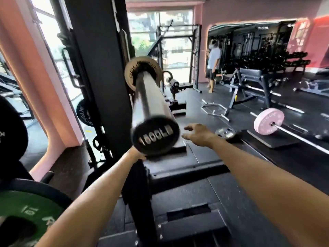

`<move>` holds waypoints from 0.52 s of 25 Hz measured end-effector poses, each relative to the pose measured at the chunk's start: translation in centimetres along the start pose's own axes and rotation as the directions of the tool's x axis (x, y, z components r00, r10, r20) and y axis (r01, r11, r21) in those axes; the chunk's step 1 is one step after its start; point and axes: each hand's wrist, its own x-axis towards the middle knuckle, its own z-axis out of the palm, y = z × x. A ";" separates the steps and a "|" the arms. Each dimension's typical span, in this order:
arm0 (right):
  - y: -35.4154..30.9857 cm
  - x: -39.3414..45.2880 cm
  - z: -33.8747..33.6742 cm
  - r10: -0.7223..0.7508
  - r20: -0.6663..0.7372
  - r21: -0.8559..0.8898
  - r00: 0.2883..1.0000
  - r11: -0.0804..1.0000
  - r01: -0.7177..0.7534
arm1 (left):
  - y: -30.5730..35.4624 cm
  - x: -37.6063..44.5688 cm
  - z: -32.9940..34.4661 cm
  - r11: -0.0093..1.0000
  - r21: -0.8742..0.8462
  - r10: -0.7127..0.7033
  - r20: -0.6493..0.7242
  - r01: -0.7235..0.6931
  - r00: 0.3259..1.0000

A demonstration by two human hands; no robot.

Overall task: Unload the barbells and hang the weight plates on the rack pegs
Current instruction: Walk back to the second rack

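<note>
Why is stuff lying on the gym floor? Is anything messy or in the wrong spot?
Yes, a few things. A small grey plate lies flat on the floor instead of hanging on a peg. A pink plate is still on its barbell on the floor. A hex bar lies loose nearby. Nothing looks broken or spilled.

Left hand [137,155] reaches under the barbell sleeve [151,104]; right hand [199,133] hovers open beside it.

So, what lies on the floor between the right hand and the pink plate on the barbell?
In the head view, one small grey plate lies flat between the right hand and the pink plate.
</note>
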 end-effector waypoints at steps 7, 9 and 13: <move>15.1 -14.5 7.9 0.299 0.129 -0.072 0.945 0.954 -0.292 | -6.6 -10.6 15.7 0.935 0.350 -0.164 0.283 0.058 0.945; 19.4 -19.9 10.4 0.407 0.175 -0.066 0.896 0.913 -0.402 | -9.0 -13.9 20.3 0.903 0.426 -0.232 0.380 0.053 0.895; 26.7 -30.4 14.5 0.581 0.254 -0.048 0.773 0.806 -0.590 | -11.9 -20.3 27.9 0.841 0.541 -0.340 0.546 -0.012 0.766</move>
